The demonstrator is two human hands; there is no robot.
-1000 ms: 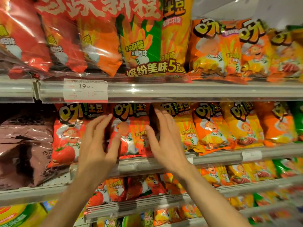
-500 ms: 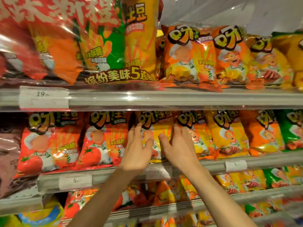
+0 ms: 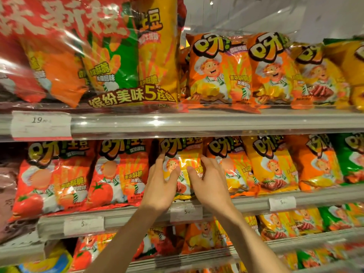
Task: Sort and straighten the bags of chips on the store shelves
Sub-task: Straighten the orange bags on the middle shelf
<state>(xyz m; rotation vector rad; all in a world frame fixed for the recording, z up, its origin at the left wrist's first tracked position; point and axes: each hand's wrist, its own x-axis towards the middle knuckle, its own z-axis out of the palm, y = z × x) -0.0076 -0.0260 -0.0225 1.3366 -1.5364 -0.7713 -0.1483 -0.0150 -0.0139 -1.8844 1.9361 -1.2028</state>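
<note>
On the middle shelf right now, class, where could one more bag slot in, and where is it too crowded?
One dark gap shows between the red tomato bag and the yellow bag that both hands touch. Rightward, the orange bag and its neighbours overlap tightly.

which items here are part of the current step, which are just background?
In play: yellow foil chip bag on the middle shelf; left hand and right hand, fingers on its two sides.

Background: red tomato chip bags; green chip bag; white price tag; clear-wrapped multipack.

Both hands, left (image 3: 160,186) and right (image 3: 211,186), press flat against a yellow chip bag (image 3: 184,152) on the middle shelf (image 3: 246,203).
</note>
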